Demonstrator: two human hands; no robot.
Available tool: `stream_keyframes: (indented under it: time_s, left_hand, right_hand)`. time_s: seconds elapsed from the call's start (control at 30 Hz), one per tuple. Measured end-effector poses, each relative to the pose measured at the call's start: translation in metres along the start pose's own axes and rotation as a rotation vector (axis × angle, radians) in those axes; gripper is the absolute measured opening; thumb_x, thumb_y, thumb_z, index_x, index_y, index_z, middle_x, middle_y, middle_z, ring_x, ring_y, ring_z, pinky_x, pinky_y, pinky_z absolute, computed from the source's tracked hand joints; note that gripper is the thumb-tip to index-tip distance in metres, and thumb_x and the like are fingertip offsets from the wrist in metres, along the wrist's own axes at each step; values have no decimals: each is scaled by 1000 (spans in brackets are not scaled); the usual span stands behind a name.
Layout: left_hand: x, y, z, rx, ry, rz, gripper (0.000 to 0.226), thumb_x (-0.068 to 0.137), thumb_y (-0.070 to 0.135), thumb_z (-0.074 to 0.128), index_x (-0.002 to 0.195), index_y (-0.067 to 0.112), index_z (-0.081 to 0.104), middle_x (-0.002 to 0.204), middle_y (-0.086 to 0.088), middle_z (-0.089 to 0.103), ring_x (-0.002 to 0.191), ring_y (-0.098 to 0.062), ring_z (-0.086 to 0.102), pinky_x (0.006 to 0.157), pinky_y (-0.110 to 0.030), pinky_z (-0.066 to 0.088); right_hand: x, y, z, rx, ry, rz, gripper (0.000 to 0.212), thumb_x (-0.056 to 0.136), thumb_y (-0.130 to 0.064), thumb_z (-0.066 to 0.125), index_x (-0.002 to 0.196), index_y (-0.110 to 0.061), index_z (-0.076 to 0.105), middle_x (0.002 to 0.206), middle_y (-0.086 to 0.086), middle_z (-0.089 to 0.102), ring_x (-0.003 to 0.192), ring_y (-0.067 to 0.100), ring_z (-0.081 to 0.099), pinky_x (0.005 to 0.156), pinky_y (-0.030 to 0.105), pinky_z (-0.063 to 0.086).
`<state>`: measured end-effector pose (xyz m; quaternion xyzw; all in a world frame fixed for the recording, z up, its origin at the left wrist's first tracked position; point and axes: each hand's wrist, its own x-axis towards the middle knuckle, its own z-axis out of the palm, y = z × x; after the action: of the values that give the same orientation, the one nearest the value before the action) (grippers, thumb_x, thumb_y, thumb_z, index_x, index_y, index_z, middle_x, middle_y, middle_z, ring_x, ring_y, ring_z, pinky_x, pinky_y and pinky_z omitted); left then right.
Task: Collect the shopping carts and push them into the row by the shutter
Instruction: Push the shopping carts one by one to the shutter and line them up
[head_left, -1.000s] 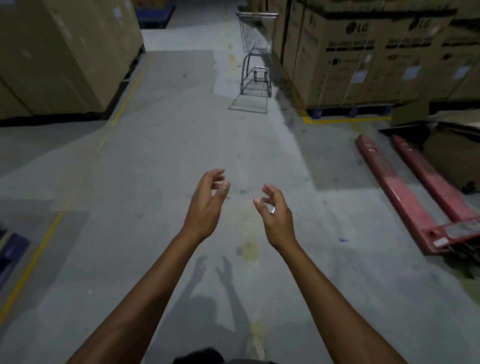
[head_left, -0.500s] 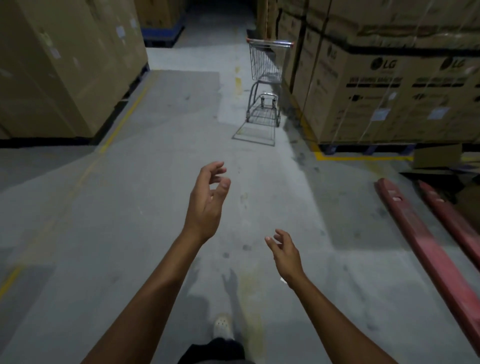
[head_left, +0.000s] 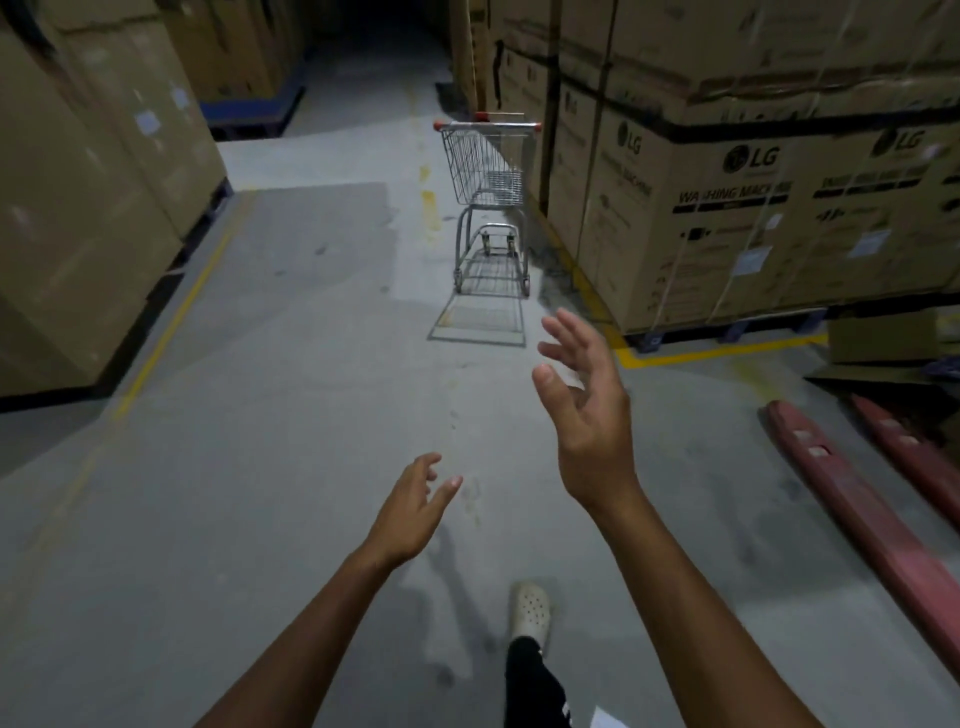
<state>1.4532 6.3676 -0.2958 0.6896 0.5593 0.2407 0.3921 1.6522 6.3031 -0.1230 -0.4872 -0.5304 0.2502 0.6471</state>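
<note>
A single wire shopping cart (head_left: 488, 171) with red handle ends stands in the aisle ahead, close beside the stacked cartons on the right. Its basket holds nothing I can see. My left hand (head_left: 413, 512) hangs low over the concrete floor, fingers relaxed and holding nothing. Higher and further forward, my right hand (head_left: 584, 402) is raised with spread fingers, also holding nothing, well short of the cart. No shutter or row of carts is in view.
Tall LG washing machine cartons (head_left: 727, 208) on pallets line the right, brown cartons (head_left: 88, 208) the left. Red pallet jack forks (head_left: 857, 493) lie on the floor at right. A yellow floor line (head_left: 171, 327) runs along the left. My shoe (head_left: 530, 608) steps forward.
I have walked closer to the cart, which now looks larger. My right hand rose and reached forward while my left hand dropped lower.
</note>
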Motion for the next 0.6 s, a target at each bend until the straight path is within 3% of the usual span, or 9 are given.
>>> stream_keyframes:
  time_s: [0.13, 0.27, 0.4, 0.5, 0.6]
  left_hand:
    - [122, -6, 13, 40, -27, -44, 77, 86, 77, 42, 145, 27, 42, 133, -4, 52, 113, -18, 57, 98, -33, 48]
    - [243, 29, 4, 83, -1, -22, 60, 96, 60, 49, 145, 25, 43, 134, -5, 53, 114, -17, 56, 100, -35, 48]
    - [347, 99, -23, 76, 162, 136, 55, 98, 53, 52, 143, 22, 46, 133, -1, 53, 115, -12, 54, 95, -29, 43]
    - [408, 149, -44, 20, 281, 302, 61, 93, 63, 46, 140, 24, 47, 129, 5, 53, 114, -8, 53, 96, -30, 45]
    - [470, 188, -59, -19, 374, 441, 57, 94, 57, 46, 138, 21, 50, 127, 8, 51, 116, -7, 53, 96, -24, 45]
  right_hand:
    - [106, 56, 0, 26, -17, -52, 53, 91, -47, 54, 141, -31, 43, 144, -9, 54, 126, 10, 56, 89, 19, 50]
    - [221, 122, 1, -1, -12, 22, 54, 88, -54, 54, 139, -39, 43, 142, -12, 54, 124, 4, 55, 84, 14, 48]
    - [325, 190, 2, -57, -54, 128, 57, 86, -59, 55, 139, -40, 43, 140, -12, 54, 123, 2, 54, 84, 11, 48]
    - [385, 246, 5, -131, -70, 213, 61, 89, -52, 58, 144, -29, 45, 141, -8, 54, 122, 6, 56, 81, 9, 46]
    - [437, 308, 7, -217, -93, 280, 55, 95, -45, 63, 144, -28, 45, 142, -3, 54, 121, 11, 56, 87, 15, 45]
